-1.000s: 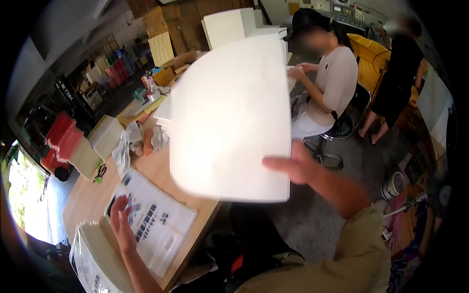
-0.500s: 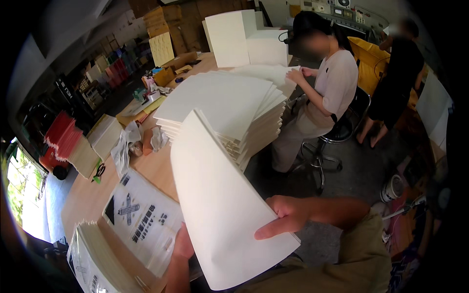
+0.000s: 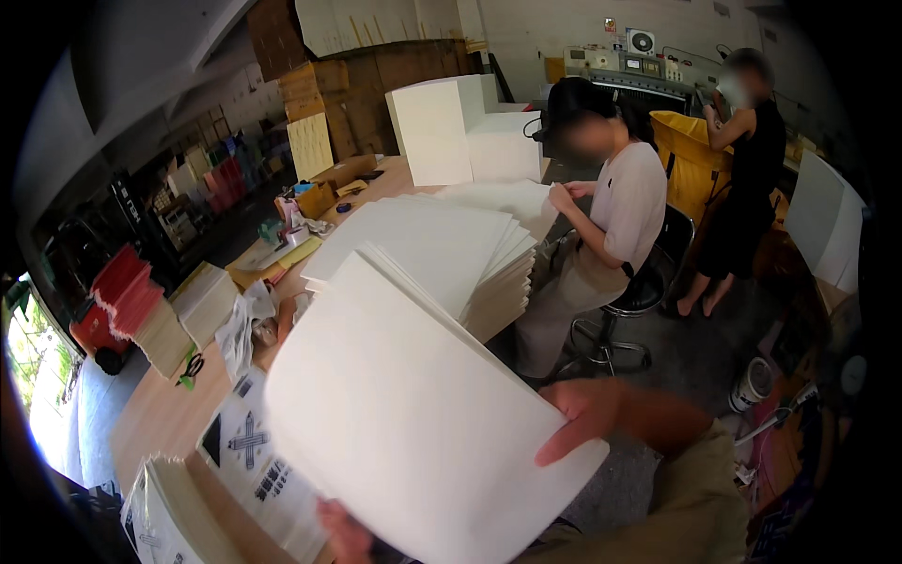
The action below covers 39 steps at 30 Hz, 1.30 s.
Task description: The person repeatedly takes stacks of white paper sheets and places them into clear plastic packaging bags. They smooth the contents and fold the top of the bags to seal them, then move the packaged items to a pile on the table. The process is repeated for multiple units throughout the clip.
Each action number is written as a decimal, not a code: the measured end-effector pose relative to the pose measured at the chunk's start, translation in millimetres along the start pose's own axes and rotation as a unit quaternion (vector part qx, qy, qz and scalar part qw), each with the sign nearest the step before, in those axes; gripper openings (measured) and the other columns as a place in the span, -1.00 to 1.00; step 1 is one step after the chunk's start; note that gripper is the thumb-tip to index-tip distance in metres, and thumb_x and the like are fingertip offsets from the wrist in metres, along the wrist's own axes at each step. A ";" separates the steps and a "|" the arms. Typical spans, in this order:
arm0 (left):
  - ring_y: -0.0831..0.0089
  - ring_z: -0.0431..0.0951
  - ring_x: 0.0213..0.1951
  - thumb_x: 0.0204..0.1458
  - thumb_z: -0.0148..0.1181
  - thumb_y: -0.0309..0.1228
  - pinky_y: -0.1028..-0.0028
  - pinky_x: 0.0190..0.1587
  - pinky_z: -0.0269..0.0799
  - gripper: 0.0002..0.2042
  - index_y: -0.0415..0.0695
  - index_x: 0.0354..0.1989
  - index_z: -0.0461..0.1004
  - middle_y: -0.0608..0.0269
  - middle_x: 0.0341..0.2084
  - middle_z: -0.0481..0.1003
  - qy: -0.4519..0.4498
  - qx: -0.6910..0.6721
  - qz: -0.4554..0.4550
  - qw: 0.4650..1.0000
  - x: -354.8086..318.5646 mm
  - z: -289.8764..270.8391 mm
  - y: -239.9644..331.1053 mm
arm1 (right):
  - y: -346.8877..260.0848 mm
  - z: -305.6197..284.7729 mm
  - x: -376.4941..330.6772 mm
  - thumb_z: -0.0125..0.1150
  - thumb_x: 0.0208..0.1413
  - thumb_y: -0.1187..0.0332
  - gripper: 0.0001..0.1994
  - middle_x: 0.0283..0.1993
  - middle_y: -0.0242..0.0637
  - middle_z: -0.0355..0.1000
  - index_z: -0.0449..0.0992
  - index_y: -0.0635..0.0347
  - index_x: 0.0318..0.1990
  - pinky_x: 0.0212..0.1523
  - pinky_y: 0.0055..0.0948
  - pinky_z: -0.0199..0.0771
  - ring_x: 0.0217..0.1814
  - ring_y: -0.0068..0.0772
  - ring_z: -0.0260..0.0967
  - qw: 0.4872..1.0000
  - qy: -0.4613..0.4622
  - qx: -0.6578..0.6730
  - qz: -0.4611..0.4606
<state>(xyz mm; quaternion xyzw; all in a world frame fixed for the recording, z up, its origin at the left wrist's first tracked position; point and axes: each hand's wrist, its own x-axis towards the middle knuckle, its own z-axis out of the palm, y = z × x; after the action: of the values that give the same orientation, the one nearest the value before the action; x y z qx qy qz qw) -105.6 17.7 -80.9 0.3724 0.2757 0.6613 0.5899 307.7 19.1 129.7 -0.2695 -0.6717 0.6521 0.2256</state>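
My right hand [image 3: 587,418] grips the right edge of a sheaf of white paper [image 3: 413,414], its thumb on top and its other fingers underneath. The sheaf is tilted up in front of me, and several sheet edges fan out along its far side. My left hand [image 3: 346,532] is beside the sheaf's lower left edge, blurred and partly covered, so its grip cannot be made out. Behind the sheaf stands a tall stack of white paper [image 3: 423,230] in fanned layers. A printed plastic wrapper [image 3: 249,451] lies on the table to the left, partly under the sheaf.
A plastic-wrapped paper pack [image 3: 169,517] stands at the near left. Black scissors [image 3: 192,367], crumpled plastic [image 3: 246,329] and red-edged stacks [image 3: 127,291] lie along the wooden table [image 3: 155,414]. A seated co-worker [image 3: 625,207] handles paper at the right; another person [image 3: 752,169] stands behind.
The sheaf has swung left and flattened toward me, now showing a broader face and covering more of the wrapper. My right hand has moved slightly right, my left hand lower. The view has tilted up.
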 end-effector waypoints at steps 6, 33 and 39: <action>0.30 0.40 0.12 0.18 0.16 -0.45 0.33 0.21 0.26 -0.47 -0.32 0.29 0.17 0.05 0.15 0.37 0.179 0.346 0.294 0.873 22.9 -60.2 137.3 | 40.3 -12.7 105.7 0.10 0.27 0.07 -0.57 -0.50 0.08 0.45 0.54 0.38 -0.29 -0.32 -0.15 0.43 -0.42 0.13 0.42 0.893 0.050 -0.438 -0.089; 0.51 0.45 -0.09 0.11 0.24 -0.56 0.50 0.00 0.36 -0.63 -0.27 0.10 0.36 0.26 -0.11 0.47 0.263 0.371 0.296 0.840 16.9 -120.1 154.9 | 140.5 4.5 288.6 0.36 0.09 0.44 -0.69 -0.05 -0.26 0.56 0.55 0.33 -0.02 -0.01 -0.44 0.47 -0.05 -0.49 0.47 0.970 0.192 0.022 -0.144; 0.47 0.45 0.00 0.11 0.24 -0.56 0.45 0.10 0.34 -0.59 -0.27 0.14 0.33 0.24 -0.04 0.46 0.256 0.334 0.261 0.869 18.5 -126.9 157.6 | 157.4 3.2 299.8 0.35 0.10 0.44 -0.71 -0.07 -0.33 0.53 0.54 0.28 -0.02 0.01 -0.45 0.45 -0.02 -0.50 0.44 0.970 0.169 0.092 -0.146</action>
<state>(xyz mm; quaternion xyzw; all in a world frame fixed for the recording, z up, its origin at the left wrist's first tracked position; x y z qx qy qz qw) -300.5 21.5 -23.5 0.4229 0.5147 0.7316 0.1452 90.6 214.1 -42.0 -0.2525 -0.5928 0.6162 0.4529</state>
